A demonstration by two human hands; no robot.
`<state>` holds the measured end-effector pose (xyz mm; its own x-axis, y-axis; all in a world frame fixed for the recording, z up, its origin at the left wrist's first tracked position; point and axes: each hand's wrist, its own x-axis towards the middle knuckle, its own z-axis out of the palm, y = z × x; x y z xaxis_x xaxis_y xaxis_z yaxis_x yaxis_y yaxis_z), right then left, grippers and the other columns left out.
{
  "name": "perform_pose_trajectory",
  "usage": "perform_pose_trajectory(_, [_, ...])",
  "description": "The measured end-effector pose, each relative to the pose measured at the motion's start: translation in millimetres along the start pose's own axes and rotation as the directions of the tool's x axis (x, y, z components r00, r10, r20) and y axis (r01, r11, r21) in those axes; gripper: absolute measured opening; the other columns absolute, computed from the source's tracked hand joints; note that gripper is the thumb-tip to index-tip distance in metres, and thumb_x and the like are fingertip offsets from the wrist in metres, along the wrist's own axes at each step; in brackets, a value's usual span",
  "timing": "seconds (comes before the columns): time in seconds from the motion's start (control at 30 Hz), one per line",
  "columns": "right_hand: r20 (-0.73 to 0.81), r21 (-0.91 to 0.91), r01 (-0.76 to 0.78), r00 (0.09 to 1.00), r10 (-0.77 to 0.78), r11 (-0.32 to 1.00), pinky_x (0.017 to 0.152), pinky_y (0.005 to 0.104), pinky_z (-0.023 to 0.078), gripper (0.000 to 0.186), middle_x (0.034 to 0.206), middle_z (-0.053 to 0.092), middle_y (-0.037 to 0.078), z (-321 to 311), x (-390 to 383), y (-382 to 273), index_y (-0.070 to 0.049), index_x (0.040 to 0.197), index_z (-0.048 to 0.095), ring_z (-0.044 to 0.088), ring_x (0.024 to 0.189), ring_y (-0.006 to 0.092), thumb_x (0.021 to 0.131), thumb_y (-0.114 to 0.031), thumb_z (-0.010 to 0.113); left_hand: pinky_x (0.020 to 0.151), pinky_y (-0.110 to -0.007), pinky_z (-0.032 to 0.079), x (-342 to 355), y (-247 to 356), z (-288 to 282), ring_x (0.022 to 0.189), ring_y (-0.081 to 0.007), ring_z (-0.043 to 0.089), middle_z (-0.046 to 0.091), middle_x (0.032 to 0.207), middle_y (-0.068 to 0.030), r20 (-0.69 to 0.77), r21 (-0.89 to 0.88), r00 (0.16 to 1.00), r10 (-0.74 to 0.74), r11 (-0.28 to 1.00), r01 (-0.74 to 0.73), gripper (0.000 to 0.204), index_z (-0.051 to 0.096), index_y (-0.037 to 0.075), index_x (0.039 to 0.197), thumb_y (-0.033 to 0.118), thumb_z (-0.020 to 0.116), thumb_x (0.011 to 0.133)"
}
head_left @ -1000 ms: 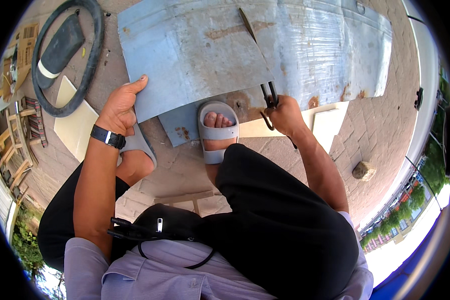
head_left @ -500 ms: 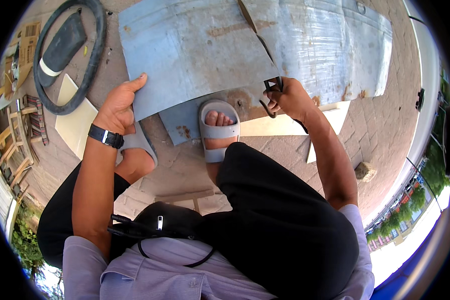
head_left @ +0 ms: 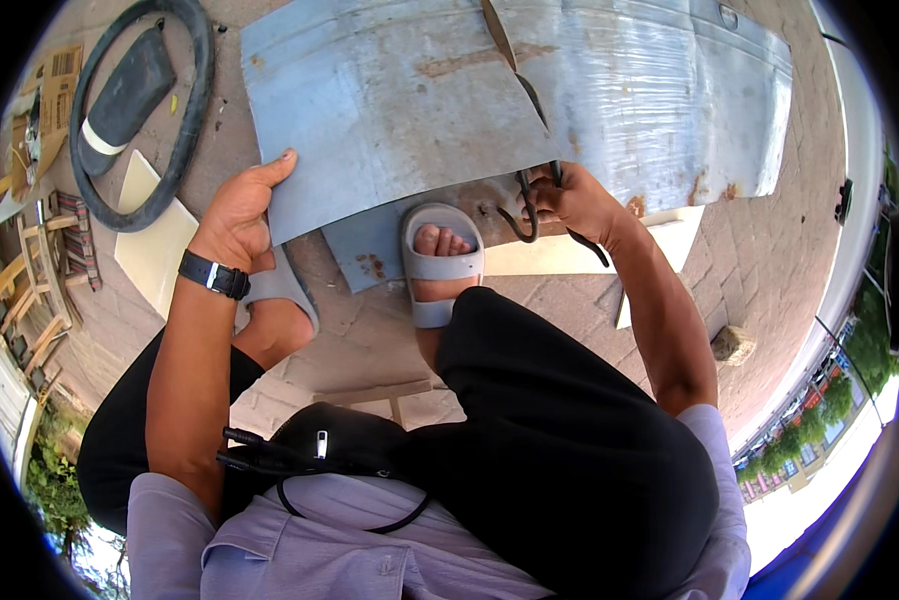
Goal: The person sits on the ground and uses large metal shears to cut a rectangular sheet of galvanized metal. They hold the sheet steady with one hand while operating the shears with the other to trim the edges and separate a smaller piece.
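Note:
My left hand [head_left: 238, 215] grips the lower-left corner of a rusty, grey-blue metal sheet [head_left: 370, 110], thumb on top. A split runs down the sheet from the top middle toward black-handled cutters [head_left: 525, 230] at its near edge; their blades are hidden. My right hand [head_left: 580, 205] is closed on the cutters' handles. Beneath the sheet lie another metal piece [head_left: 355, 255] and cream boards [head_left: 520, 257]. My right foot in a grey sandal [head_left: 440, 265] is just below the sheet's near edge, between my hands.
On the paving [head_left: 770, 250] at the left lie a black rubber ring [head_left: 199, 110], a flattened black rubber piece [head_left: 130, 90], a cream board [head_left: 155, 260], cardboard [head_left: 60, 85] and wooden frames [head_left: 35, 260]. A stone [head_left: 732, 343] sits at the right. A road edge and greenery curve along the far right.
My right hand has moved up with the cutters, and their handles have shifted. The split in the sheet shows more as a dark gap. My left hand stays nearly still.

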<state>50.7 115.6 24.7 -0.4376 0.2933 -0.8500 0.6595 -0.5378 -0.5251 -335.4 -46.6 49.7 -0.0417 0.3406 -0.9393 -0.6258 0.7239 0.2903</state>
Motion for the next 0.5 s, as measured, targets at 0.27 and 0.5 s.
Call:
perform_pose_trajectory(0.27, [-0.106,-0.185,-0.032,0.994,0.012,0.982,0.085,0.0358,0.059,0.019,0.104,0.070,0.016,-5.3,-19.3,-29.3,0.008,0.113,0.060,0.071,0.096,0.0234,0.095,0.000,0.058,0.098,-0.042,0.044,-4.4,3.0,3.9,0.112,-0.0220,0.064,0.068,0.126,-0.0084,-0.051,0.025,0.999,-0.017,1.000,0.018,0.048,0.062,0.003,0.131,0.039,0.067,0.099])
perform_pose_trajectory(0.5, [-0.122,-0.034,-0.032,0.992,0.027,0.999,0.069,0.0335,0.053,0.023,0.085,0.067,0.012,-1.5,-13.4,-17.8,0.008,0.113,0.061,0.066,0.075,0.0194,0.094,-0.004,0.061,0.098,-0.042,0.050,0.4,1.9,0.7,0.111,-0.0236,0.065,0.067,0.125,-0.0116,0.006,-0.047,1.000,0.000,0.999,0.000,0.044,0.060,-0.001,0.131,0.031,0.064,0.101])
